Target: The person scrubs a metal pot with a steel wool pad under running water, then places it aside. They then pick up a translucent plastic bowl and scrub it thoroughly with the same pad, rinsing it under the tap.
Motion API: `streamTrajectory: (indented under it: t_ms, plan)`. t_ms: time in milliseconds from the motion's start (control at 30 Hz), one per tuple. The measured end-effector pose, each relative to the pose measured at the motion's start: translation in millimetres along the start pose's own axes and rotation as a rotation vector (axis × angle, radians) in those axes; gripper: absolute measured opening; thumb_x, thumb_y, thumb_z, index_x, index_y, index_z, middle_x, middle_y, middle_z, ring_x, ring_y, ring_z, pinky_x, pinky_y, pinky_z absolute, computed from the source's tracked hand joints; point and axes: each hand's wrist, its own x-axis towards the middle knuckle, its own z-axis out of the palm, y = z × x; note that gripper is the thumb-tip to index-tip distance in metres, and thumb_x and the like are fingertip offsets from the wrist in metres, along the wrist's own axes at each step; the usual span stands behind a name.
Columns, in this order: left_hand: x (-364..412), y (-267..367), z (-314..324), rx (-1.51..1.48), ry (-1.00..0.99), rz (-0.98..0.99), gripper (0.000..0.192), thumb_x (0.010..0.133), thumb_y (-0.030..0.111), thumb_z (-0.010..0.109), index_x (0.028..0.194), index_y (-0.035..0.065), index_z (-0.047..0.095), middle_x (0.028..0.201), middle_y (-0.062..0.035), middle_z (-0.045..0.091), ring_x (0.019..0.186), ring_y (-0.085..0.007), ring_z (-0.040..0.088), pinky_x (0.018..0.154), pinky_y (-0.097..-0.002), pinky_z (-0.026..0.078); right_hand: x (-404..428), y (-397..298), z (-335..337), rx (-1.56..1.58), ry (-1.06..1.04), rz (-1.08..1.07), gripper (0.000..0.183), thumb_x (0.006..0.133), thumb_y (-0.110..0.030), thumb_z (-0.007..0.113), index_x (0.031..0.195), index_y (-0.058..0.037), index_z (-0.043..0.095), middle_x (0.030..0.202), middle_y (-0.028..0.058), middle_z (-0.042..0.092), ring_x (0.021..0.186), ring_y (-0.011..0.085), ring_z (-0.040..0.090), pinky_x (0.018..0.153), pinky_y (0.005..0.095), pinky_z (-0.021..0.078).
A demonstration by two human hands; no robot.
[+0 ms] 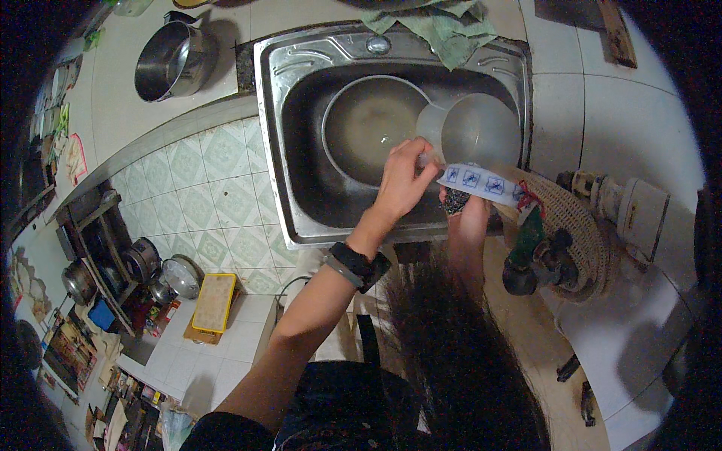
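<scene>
My left hand [403,175] is over the sink, fingers curled and pinched at the near side of a translucent plastic container [482,127]. The container is tilted, its round opening towards me, overlapping the edge of a round basin [375,127] of cloudy water. Lower right, my right hand [465,211] is closed around a dark mesh scouring pad [456,200]. A white strip with blue printed squares [472,178] crosses above it and hides part of the fingers. The basin stands inside the stainless steel sink [279,191].
A steel pot [169,62] stands on the counter at upper left. A green cloth [451,34] hangs over the sink's back rim. At right lie a round woven item [575,220] and a dark green bottle-like object [524,253]. A yellow-edged board [214,303] lies lower left.
</scene>
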Motion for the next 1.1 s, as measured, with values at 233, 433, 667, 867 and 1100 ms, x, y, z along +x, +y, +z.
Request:
streamTrajectory:
  t_ms: [233,433,667,867,1100]
  plan:
    - [1,1,-2,-0.088,-0.091,-0.138,0.02,0.082,0.016,0.064,0.092,-0.0001,0.059,0.083,-0.0193,0.058,0.072,-0.035,0.057,0.072,-0.0437,0.046,2,4,-5,-0.011,-0.024,-0.03,0.031,0.103,-0.032,0.05,0.113,-0.0035,0.056,0.095,0.0104,0.066,0.074,0.0215,0.064,0.058,0.0339,0.0531]
    - [-1,1,-2,0.01,-0.052,-0.084,0.021,0.083,0.016,0.062,0.096,-0.0008,0.059,0.087,-0.0215,0.059,0.081,-0.0387,0.057,0.076,-0.0455,0.045,4,3,-8,-0.025,-0.025,0.039,0.031,0.103,-0.033,0.05,0.114,-0.0046,0.056,0.096,0.0096,0.066,0.074,0.0215,0.064,0.057,0.0338,0.0532]
    - [-2,-5,0,-0.006,-0.035,-0.064,0.02,0.084,0.015,0.06,0.097,-0.0004,0.059,0.088,-0.0221,0.06,0.086,-0.0402,0.058,0.079,-0.0454,0.045,2,5,-8,-0.397,-0.115,-0.245,0.03,0.103,-0.033,0.05,0.113,-0.0049,0.056,0.095,0.0092,0.066,0.075,0.0207,0.064,0.059,0.0331,0.0532]
    - [-5,-8,-14,-0.167,-0.208,-0.109,0.025,0.084,0.015,0.065,0.104,-0.0001,0.061,0.096,-0.0193,0.067,0.091,-0.0338,0.066,0.082,-0.0392,0.05,3,-1,-17,-0.055,-0.175,-0.056,0.029,0.104,-0.031,0.05,0.112,-0.0039,0.058,0.095,0.0097,0.067,0.079,0.0195,0.065,0.062,0.0316,0.0535]
    - [0,-9,-23,-0.252,-0.343,-0.093,0.032,0.076,0.01,0.079,0.102,0.0012,0.062,0.091,-0.0114,0.071,0.083,-0.021,0.068,0.079,-0.0341,0.053,43,22,-67,-0.065,0.078,0.056,0.027,0.103,-0.027,0.05,0.112,-0.0033,0.059,0.101,0.0115,0.068,0.088,0.0192,0.066,0.073,0.0342,0.0544]
